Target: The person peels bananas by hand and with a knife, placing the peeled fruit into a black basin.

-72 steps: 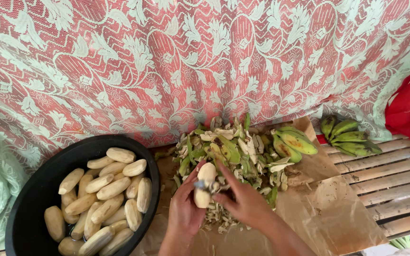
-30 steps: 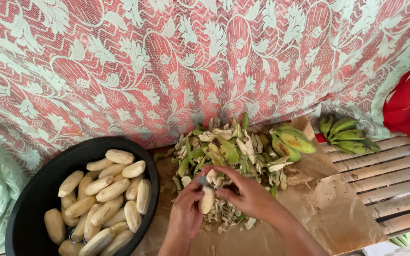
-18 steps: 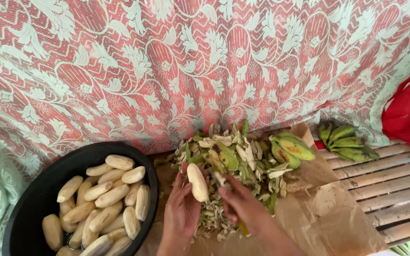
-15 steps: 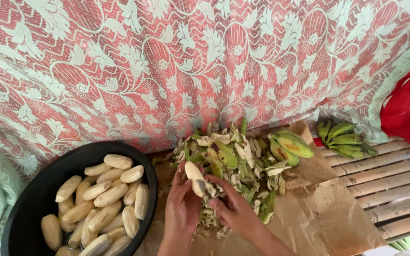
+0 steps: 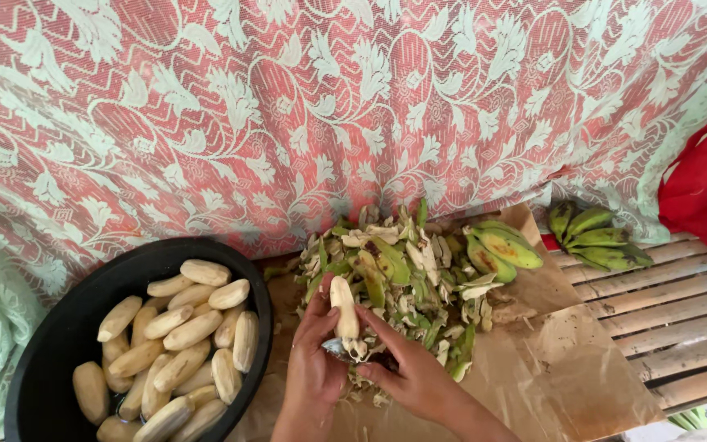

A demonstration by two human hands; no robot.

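Banana (image 5: 344, 307) dropped lower, upright btwn hands, left grip (image 5: 314, 360) pinching it, right grip (image 5: 407, 372) pinching knife (image 5: 339, 350)

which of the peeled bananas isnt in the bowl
The peeled banana held upright between the left hand and right hand, over the peel pile; the rest lie in the black bowl.
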